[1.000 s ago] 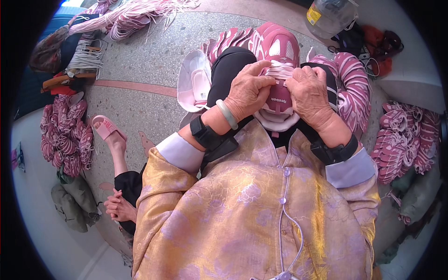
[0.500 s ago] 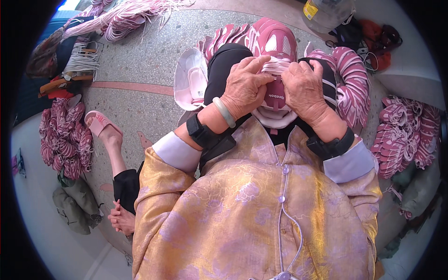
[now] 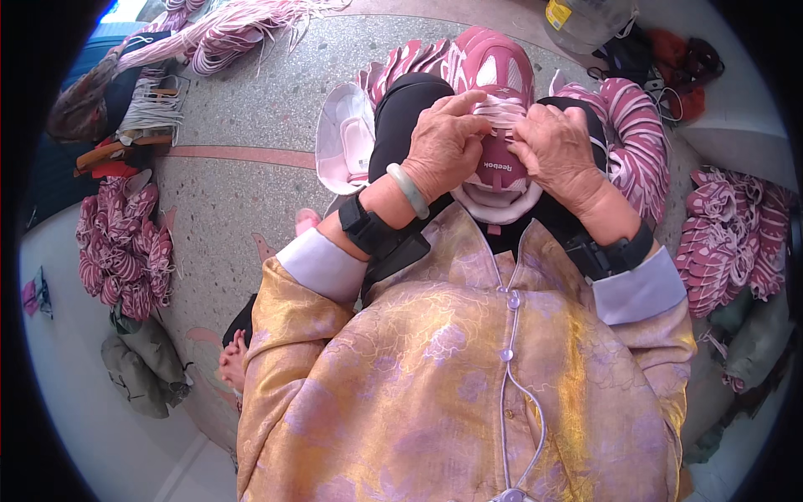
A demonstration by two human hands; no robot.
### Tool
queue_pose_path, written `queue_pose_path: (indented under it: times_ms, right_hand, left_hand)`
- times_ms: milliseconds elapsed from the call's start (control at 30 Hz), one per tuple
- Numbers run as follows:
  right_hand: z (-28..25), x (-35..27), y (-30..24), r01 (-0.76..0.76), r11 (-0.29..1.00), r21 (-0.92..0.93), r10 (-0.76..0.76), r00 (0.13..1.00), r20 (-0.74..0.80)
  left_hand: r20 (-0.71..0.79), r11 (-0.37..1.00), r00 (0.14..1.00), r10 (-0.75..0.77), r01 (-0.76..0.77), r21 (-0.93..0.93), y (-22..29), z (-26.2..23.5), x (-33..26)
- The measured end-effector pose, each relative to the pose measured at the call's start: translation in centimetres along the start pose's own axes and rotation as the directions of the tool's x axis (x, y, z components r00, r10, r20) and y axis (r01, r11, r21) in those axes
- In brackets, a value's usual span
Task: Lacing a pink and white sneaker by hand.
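A pink and white shoe upper [image 3: 495, 75] rests on my lap between my knees, toe pointing away from me. My left hand [image 3: 443, 146] pinches the pale lace [image 3: 500, 110] over the tongue from the left side. My right hand [image 3: 559, 149] grips the same lacing from the right. The fingertips of both hands meet over the middle of the shoe and hide most of the eyelets. A pale green bangle and a black wrist strap sit on my left wrist; a black strap is on my right wrist.
A white and pink shoe part [image 3: 345, 138] lies left of my knee. Stacks of pink striped uppers lie at the left [image 3: 121, 243], by my right knee [image 3: 640, 138] and at the far right [image 3: 736, 234]. Bundled laces [image 3: 226, 33] lie at the top left.
My hands have shifted slightly along the lacing, the fingertips drawing closer together over the tongue. A pink sandal seen at the left earlier is mostly out of sight.
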State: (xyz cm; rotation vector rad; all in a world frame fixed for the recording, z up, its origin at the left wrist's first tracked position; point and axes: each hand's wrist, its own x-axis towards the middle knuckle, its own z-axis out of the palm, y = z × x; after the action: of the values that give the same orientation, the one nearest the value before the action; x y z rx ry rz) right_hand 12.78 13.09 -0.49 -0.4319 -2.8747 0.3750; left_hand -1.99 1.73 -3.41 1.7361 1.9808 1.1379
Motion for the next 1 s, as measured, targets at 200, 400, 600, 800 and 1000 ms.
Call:
queue_pose_path:
  times_ms: [200, 400, 600, 800, 1000]
  right_hand:
    - [1.2, -0.1, -0.1, -0.046, 0.999, -0.021, 0.046, 0.999, 0.007]
    - [2.4, 0.3, -0.2, -0.158, 0.966, 0.204, 0.174, 0.983, -0.061]
    - [1.4, 0.7, 0.1, -0.214, 0.954, 0.21, 0.205, 0.977, 0.064]
    - [-2.6, 0.2, 0.7, -0.203, 0.939, 0.277, 0.151, 0.969, 0.198]
    - [-3.3, -2.4, 3.4, -0.135, 0.991, 0.018, 0.136, 0.979, -0.153]
  left_hand:
    - [-0.02, 0.993, 0.999, -0.039, 0.036, -0.116, -0.2, 0.5, -0.2]
    - [-0.037, 0.994, 0.999, -0.008, 0.004, -0.109, -0.2, 0.6, -0.5]
    - [-0.041, 0.999, 0.999, 0.035, -0.034, 0.03, 0.2, 1.6, 0.6]
    - [-0.064, 0.992, 0.995, 0.076, -0.069, 0.102, 0.3, 0.6, 0.2]
    - [-0.189, 0.937, 0.975, 0.12, -0.049, 0.345, -2.6, -5.8, -1.5]
